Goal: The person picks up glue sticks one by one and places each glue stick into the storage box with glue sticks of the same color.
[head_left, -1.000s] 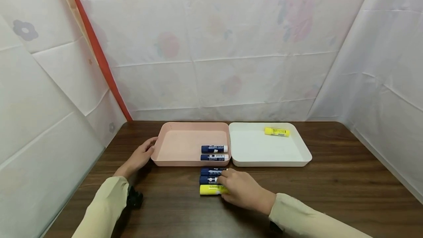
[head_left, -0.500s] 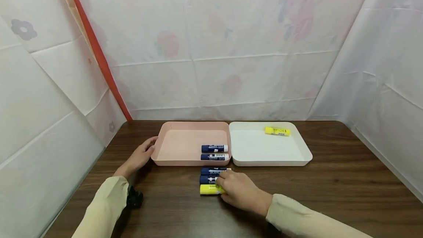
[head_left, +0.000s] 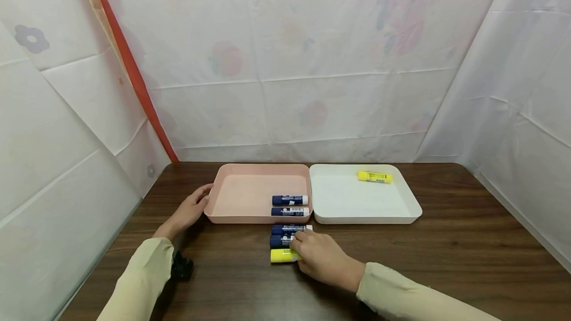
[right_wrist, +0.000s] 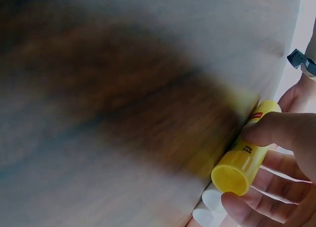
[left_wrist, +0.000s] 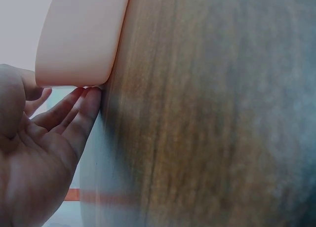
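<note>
In the head view my left hand [head_left: 191,211] touches the left wall of the pink tray [head_left: 250,220], its fingers fairly straight. Two blue glue sticks with white ends, an upper one [head_left: 285,200] and a lower one [head_left: 283,211], lie at that tray's right side. My right hand [head_left: 325,259] covers the right ends of a short row on the table. Nearest me in that row is a yellow glue stick [head_left: 282,256], its thumb-side surface pinched by my right hand. Beyond it lie two more blue glue sticks, one nearer [head_left: 278,241] and one farther [head_left: 283,229].
A white tray [head_left: 343,220] stands against the pink tray's right side, with another yellow glue stick [head_left: 374,177] at its back right. Trays and sticks rest on a dark wooden table [head_left: 464,241]. Pale printed sheets [head_left: 285,63] rise behind and beside it.
My right hand has shifted slightly left over the row, hiding a little more of the yellow glue stick. The left hand and both trays have hardly moved.
</note>
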`<state>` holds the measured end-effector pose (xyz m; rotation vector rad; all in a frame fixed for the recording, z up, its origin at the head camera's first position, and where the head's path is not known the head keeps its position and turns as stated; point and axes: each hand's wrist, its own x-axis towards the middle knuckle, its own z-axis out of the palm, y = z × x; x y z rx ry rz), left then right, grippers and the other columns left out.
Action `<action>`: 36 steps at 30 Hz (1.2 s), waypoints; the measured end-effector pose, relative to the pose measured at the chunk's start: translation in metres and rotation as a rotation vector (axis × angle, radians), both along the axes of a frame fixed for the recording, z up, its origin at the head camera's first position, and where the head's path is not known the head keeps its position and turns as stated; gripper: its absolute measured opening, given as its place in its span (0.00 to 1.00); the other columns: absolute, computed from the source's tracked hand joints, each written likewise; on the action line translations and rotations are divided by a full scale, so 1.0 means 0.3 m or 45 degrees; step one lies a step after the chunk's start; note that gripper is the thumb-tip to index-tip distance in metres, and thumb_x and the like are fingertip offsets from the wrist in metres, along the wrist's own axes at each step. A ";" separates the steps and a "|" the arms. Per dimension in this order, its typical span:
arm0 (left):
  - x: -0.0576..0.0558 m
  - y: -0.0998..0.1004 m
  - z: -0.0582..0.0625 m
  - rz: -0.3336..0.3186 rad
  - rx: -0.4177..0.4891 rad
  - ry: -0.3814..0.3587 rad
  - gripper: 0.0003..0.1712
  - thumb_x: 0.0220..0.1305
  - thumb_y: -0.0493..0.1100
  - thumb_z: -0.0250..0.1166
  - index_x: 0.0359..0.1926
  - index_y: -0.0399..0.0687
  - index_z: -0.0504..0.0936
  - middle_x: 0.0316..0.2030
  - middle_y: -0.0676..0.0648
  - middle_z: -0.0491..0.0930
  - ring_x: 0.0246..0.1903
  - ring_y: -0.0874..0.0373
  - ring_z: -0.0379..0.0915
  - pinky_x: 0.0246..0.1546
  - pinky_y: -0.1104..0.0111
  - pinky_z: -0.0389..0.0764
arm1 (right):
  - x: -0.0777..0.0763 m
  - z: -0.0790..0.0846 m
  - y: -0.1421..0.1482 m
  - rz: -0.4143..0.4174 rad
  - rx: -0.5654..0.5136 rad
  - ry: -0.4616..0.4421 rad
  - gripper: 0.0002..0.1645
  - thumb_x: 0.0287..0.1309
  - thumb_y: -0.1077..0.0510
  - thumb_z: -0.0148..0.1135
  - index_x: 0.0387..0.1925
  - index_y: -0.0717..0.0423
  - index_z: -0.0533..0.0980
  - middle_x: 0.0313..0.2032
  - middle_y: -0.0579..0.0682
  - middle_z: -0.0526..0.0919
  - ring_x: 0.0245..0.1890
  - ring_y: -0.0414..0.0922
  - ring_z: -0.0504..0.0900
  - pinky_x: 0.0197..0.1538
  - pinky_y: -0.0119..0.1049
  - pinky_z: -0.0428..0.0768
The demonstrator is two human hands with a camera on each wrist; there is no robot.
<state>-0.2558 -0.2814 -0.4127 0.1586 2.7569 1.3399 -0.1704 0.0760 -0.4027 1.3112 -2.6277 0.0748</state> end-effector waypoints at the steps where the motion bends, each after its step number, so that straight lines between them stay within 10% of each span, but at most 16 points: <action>1: 0.000 0.000 -0.001 -0.001 0.005 0.003 0.27 0.76 0.40 0.41 0.71 0.37 0.53 0.55 0.30 0.70 0.52 0.40 0.68 0.55 0.47 0.65 | 0.000 0.000 0.000 -0.001 0.000 -0.005 0.09 0.45 0.59 0.69 0.31 0.52 0.78 0.28 0.41 0.74 0.29 0.37 0.72 0.29 0.29 0.72; 36: 0.007 0.002 0.002 -0.027 -0.006 0.049 0.27 0.76 0.40 0.42 0.71 0.34 0.53 0.55 0.28 0.69 0.53 0.39 0.68 0.53 0.49 0.67 | -0.026 0.067 0.048 -0.018 -0.135 0.082 0.12 0.45 0.59 0.71 0.36 0.53 0.80 0.33 0.44 0.78 0.31 0.38 0.75 0.32 0.30 0.77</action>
